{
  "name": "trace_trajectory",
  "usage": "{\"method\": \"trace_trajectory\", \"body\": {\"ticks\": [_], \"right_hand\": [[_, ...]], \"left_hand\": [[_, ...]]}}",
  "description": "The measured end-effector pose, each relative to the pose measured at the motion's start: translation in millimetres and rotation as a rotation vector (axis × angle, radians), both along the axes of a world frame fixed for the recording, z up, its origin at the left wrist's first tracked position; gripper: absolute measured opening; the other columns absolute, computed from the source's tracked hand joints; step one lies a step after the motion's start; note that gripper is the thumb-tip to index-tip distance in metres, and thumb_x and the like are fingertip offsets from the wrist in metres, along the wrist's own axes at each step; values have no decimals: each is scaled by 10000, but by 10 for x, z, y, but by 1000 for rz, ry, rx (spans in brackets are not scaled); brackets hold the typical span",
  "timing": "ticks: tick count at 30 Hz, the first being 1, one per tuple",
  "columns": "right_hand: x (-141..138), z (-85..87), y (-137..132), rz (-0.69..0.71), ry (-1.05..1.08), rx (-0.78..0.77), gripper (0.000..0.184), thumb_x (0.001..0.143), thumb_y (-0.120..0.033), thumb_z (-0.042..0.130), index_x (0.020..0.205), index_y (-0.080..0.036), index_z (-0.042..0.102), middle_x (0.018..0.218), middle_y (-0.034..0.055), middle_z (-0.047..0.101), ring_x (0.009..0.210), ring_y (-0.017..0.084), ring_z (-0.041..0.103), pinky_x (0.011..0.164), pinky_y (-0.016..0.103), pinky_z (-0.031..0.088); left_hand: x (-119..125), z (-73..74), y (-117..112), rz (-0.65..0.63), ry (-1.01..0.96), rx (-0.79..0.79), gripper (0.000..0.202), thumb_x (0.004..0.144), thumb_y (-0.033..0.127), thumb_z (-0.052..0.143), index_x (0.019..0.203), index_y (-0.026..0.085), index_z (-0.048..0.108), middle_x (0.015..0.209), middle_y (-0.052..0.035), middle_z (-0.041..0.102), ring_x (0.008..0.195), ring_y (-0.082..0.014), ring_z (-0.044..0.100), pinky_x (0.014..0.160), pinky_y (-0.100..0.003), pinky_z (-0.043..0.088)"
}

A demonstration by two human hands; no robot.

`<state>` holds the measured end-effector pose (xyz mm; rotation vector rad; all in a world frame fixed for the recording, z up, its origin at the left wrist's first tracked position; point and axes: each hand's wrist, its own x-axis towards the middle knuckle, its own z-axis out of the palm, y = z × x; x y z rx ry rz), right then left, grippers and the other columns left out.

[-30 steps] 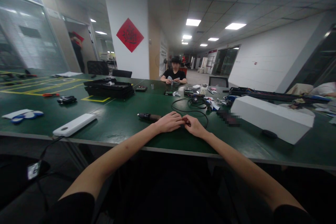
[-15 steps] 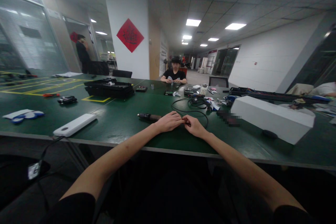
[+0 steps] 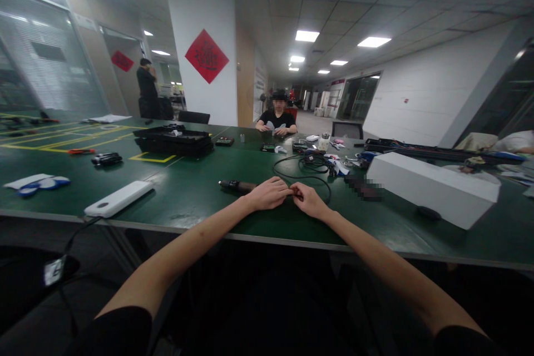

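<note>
An electric screwdriver [image 3: 237, 186] with a dark body and a metal tip lies on the green table, its tip toward the left. My left hand [image 3: 269, 192] is wrapped over its rear half, which the fingers hide. Close against it, my right hand [image 3: 309, 200] is closed in a pinch at the screwdriver's tail end, where its cord comes in; the exact spot between the fingertips is covered. The black cord [image 3: 329, 184] loops out behind my hands toward a cable tangle [image 3: 315, 162].
A white power bank-like device [image 3: 120, 199] lies at left, near a black tray [image 3: 173, 140]. A long white box [image 3: 434, 186] stands at right, with a dark oval object [image 3: 429, 212] before it. Across the table [image 3: 187, 200] sits a person [image 3: 276, 118].
My hands and the screwdriver stay in place. The standing person in the background has moved to the right. The seated person's hands have shifted slightly.
</note>
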<state>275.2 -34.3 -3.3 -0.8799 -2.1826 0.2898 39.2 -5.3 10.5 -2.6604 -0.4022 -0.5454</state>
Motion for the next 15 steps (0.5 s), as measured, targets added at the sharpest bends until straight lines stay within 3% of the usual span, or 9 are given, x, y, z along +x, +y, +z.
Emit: {"method": "trace_trajectory", "body": {"ticks": [9,15], "right_hand": [[-2,29,-26,-17,-9,0,244,836,-120,580,1063,-191,632,883,29,634,776,176,574,708,280,453],[7,16,-9,-25,-27,5,251,818,-110,574,1049,-195,625,857,14,609,744,166,543,694,273,430]], "left_hand": [[-27,-16,34,-7,0,-65,390,978,223,549,1367,230,543,1265,-87,642,1197,-234,569,1018,-390,434],[-22,-53,14,76,-27,-76,325,1038,290,491,1355,229,526,1235,-85,627,1121,-222,594,950,-353,472]]}}
